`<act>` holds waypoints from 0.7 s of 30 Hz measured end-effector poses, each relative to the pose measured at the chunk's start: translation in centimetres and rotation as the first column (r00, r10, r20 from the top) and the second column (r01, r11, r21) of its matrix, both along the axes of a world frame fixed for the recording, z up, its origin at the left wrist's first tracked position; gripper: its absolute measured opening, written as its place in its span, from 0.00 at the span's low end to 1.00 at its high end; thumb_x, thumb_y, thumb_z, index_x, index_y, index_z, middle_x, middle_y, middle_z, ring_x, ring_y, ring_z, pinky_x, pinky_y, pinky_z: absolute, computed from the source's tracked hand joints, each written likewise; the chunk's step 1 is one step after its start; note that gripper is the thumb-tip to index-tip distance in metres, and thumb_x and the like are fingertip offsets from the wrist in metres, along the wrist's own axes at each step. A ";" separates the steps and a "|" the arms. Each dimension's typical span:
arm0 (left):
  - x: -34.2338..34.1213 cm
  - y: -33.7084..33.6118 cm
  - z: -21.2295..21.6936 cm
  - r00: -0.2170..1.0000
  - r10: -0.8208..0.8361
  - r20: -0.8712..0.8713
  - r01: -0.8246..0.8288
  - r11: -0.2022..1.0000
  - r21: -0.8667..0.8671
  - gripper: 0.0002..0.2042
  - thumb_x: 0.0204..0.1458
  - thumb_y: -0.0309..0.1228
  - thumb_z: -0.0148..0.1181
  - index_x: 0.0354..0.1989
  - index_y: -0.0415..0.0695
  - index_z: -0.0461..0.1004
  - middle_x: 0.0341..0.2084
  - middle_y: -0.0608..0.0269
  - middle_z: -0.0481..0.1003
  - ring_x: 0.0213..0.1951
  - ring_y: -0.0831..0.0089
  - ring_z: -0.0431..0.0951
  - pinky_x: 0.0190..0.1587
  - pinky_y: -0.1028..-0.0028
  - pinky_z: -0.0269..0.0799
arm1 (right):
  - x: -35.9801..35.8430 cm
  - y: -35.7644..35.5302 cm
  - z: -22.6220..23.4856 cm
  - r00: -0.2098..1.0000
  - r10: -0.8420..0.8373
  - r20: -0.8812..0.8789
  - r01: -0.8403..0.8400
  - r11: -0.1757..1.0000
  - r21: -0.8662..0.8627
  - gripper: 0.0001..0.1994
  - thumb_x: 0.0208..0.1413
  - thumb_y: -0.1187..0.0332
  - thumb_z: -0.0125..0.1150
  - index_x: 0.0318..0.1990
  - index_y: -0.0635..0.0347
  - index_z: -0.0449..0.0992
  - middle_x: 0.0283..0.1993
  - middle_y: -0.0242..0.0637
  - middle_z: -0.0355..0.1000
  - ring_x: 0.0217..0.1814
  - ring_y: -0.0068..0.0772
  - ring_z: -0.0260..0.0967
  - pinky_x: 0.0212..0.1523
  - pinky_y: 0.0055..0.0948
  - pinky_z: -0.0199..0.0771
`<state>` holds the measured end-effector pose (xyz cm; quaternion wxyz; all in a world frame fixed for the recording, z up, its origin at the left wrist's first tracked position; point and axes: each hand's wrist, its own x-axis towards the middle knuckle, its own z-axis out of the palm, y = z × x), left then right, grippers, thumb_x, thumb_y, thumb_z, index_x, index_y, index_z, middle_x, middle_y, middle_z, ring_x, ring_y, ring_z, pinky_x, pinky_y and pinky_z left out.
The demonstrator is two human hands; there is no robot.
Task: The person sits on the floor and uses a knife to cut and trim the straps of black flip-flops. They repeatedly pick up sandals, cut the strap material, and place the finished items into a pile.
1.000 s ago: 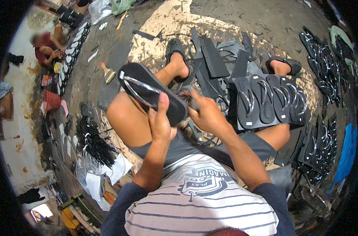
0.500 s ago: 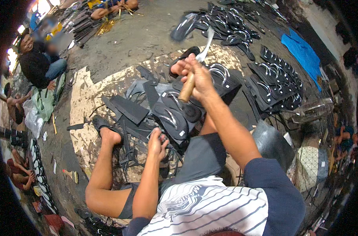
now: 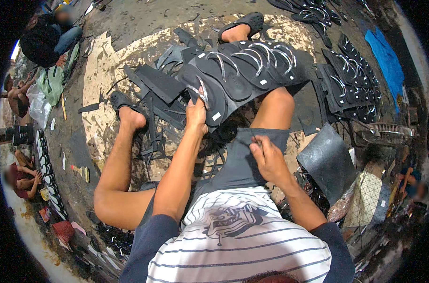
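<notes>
A black rubber sheet carrying several flip-flops with silvery straps (image 3: 238,87) lies across the area between my legs and over my raised right knee. My left hand (image 3: 196,115) is closed on the leftmost flip-flop (image 3: 209,96) at the sheet's near left end, its fingers by the strap. Over my grey shorts, to the right, my right hand (image 3: 271,161) is curled with thumb and fingers close together. What it holds, if anything, I cannot make out; no knife shows there.
Black offcuts (image 3: 158,85) litter the worn board (image 3: 99,80) under my feet. More strapped sheets (image 3: 348,85) are stacked at right, near a blue cloth (image 3: 384,66) and a curved dark sheet (image 3: 326,160). Another person (image 3: 40,42) sits at far left.
My right hand has come down from above the sheet to my lap; the wooden-handled knife it held no longer shows. My left hand has moved up onto the flip-flop. The view has shifted.
</notes>
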<state>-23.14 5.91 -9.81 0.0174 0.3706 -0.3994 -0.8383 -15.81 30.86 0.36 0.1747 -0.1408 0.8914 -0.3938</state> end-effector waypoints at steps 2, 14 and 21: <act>0.5 0.2 5.4 0.999 0.022 -0.031 -0.021 0.999 0.024 0.30 0.59 0.47 0.63 0.60 0.36 0.67 0.49 0.55 0.76 0.46 0.66 0.79 0.48 0.65 0.77 | 1.1 -0.3 0.3 0.999 0.006 -0.051 -0.001 0.996 0.092 0.18 0.66 0.57 0.53 0.51 0.64 0.68 0.47 0.57 0.74 0.44 0.63 0.75 0.42 0.51 0.76; 2.8 -2.1 5.2 0.996 0.040 -0.078 -0.046 0.997 -0.065 0.26 0.60 0.43 0.63 0.61 0.42 0.66 0.50 0.61 0.75 0.48 0.71 0.77 0.51 0.69 0.74 | -9.3 -8.4 -4.3 0.935 0.353 -0.042 -0.336 0.915 0.225 0.09 0.54 0.69 0.59 0.37 0.68 0.76 0.34 0.58 0.75 0.39 0.67 0.73 0.37 0.54 0.74; 3.9 -2.7 6.5 0.998 0.045 -0.051 -0.049 0.997 -0.066 0.19 0.60 0.42 0.63 0.54 0.44 0.70 0.42 0.64 0.77 0.42 0.75 0.79 0.47 0.73 0.77 | -14.7 -13.1 -13.3 0.851 0.378 -0.364 -0.392 0.919 0.039 0.12 0.57 0.65 0.57 0.44 0.62 0.76 0.39 0.45 0.78 0.35 0.53 0.75 0.37 0.46 0.76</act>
